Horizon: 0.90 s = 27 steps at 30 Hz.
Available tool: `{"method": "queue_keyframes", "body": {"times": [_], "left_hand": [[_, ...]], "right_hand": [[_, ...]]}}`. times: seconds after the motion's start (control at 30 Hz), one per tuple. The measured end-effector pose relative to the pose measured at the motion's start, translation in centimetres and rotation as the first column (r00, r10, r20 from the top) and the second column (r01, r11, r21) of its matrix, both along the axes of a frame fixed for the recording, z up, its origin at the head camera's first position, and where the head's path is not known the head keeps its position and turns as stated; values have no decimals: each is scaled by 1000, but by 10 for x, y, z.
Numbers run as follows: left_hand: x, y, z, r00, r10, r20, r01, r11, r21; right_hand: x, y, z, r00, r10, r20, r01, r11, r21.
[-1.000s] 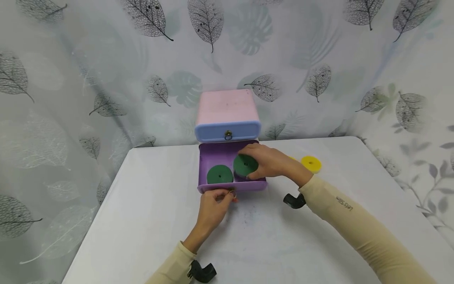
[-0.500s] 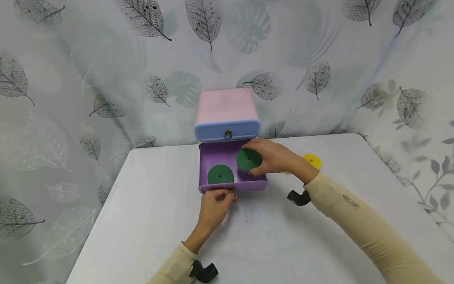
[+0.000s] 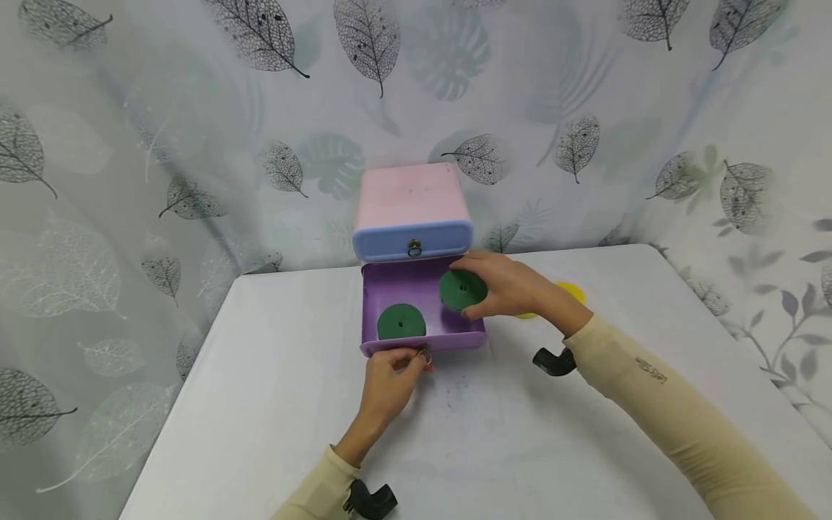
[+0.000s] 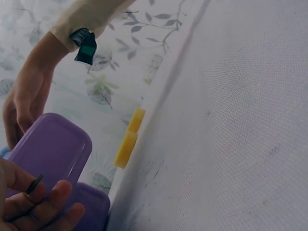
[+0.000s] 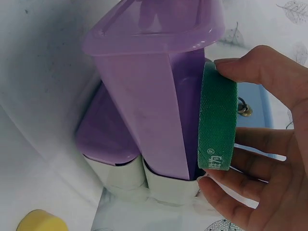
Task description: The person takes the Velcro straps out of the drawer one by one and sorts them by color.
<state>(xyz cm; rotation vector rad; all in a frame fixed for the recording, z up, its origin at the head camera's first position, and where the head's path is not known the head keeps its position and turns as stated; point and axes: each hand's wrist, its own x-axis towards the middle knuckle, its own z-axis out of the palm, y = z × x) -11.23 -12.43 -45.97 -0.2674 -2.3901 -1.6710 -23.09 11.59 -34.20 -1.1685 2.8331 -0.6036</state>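
A purple drawer (image 3: pixel 409 278) stands pulled out. My left hand (image 3: pixel 385 386) pinches the small ring pull (image 4: pixel 34 185) on its front. Inside, at the front left, lies one green tape roll (image 3: pixel 393 330). My right hand (image 3: pixel 510 285) grips a second green tape roll (image 5: pixel 217 115) by its edge, thumb on one side and fingers on the other. This roll is raised over the right part of the drawer, its woven rim and white print showing in the right wrist view.
Above the drawer is a pink cabinet (image 3: pixel 412 193) with a blue drawer front (image 3: pixel 383 241). Another purple drawer (image 5: pixel 108 127) sits beside the pulled-out one in the right wrist view. Yellow rolls (image 4: pixel 126 149) rest on the white table (image 3: pixel 299 347), partly behind my right arm.
My right hand has lifted its green tape roll and moved it right and slightly back, away from the other roll. The left hand keeps its hold on the ring.
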Motion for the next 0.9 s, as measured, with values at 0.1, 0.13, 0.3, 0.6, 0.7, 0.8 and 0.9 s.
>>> {"method": "queue_keyframes", "body": {"times": [0.1, 0.13, 0.3, 0.6, 0.7, 0.8, 0.9], "left_hand": [[0, -1, 0, 1000, -1, -2, 1, 1000, -1], [0, -1, -1, 1000, -1, -3, 1, 1000, -4], [0, -1, -1, 1000, -3, 0, 3, 1000, -9], [0, -1, 0, 1000, -10, -3, 10, 1000, -15], [-1, -1, 1, 1000, -10, -4, 10, 1000, -17], [-1, -1, 1, 1000, -11, 1, 11, 1000, -15], [0, -2, 1, 1000, -10, 3, 10, 1000, -13]], "right_hand": [[1, 3, 0, 1000, -8, -2, 8, 1000, -7], [1, 4, 0, 1000, -11, -1, 11, 1000, -9], [2, 9, 1, 1000, -18, -3, 18, 1000, -1], [2, 17, 3, 1000, -30, 6, 30, 999, -11], [2, 20, 2, 999, -33, 4, 33, 999, -12], [1, 23, 2, 999, -39, -1, 39, 999, -12], [1, 24, 1, 999, -42, -2, 42, 999, -13]]}}
